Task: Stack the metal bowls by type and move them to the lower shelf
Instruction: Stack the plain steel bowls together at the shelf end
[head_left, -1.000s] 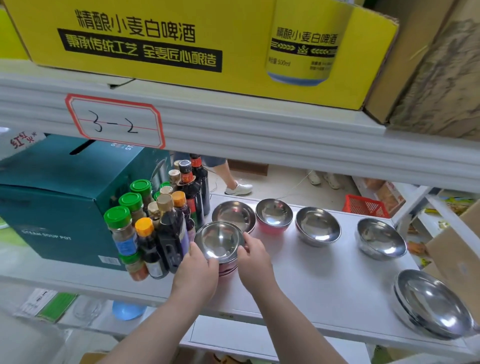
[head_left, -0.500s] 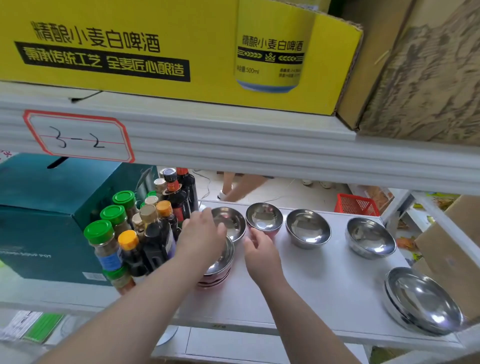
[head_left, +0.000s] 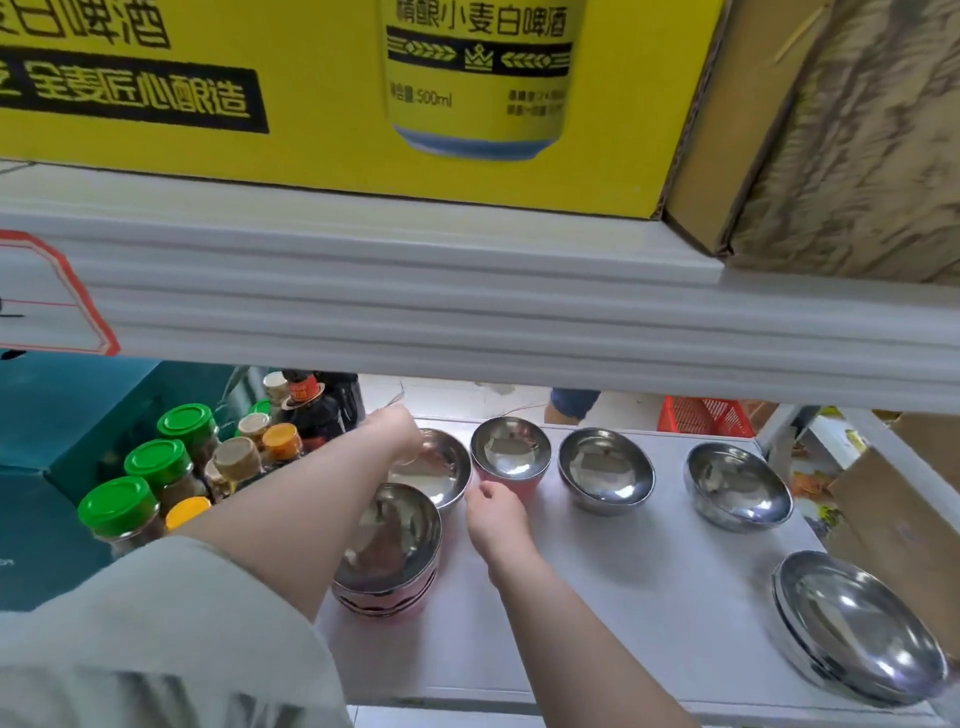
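Metal bowls sit spread over the white shelf (head_left: 649, 597): a pink-sided stack (head_left: 387, 551) near its front-left part, a plain steel bowl (head_left: 434, 470) just behind that stack, a pink-sided single bowl (head_left: 511, 460) beside it toward the back edge, two more steel bowls (head_left: 605, 470) (head_left: 737, 486) along the back toward the right, and a wide shallow pair (head_left: 857, 626) at the front-right corner. From my remote seat, I judge the main risk to be the left forearm, which passes directly over the pink-sided stack; a dip of that arm could knock the stack toward the front edge. The sauce bottles (head_left: 283, 447) crowd the left side, and a bowl lifted back across them could tip one. A second risk is mixing types: the steel bowl and the pink-sided one are close neighbours, so either could land on the wrong pile. My left hand (head_left: 397, 434) reaches to the far rim of the steel bowl, fingers curled down onto it, though I cannot tell whether they have closed on the rim. My right hand (head_left: 496, 512) rests at the near side of the pink-sided single bowl, fingers loosely bent and touching its wall, not yet clasping it.
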